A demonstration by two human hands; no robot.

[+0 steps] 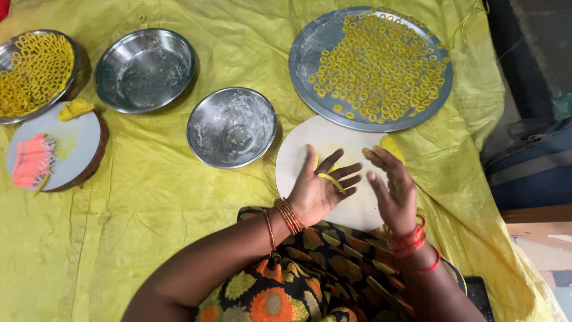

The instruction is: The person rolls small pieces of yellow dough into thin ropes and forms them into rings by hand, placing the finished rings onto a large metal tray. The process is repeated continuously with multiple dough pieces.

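My left hand (322,185) lies flat with fingers spread on a round white board (298,158), pressing a thin yellow dough strand (331,180) under its fingers. My right hand (393,188) hovers just to the right, fingers apart, palm turned inward, holding nothing. A lump of yellow dough (393,147) sits on the board just past the right fingertips. Beyond the board, a large steel plate (310,48) carries several small yellow dough rings (381,65).
Two steel bowls (145,70) (231,126) dusted with flour stand left of the board. A steel plate of rings (33,71), a second round board (77,149) with an orange comb-like tool (31,161) and a dough bit lie at far left. Yellow sheet (149,209) covers the floor.
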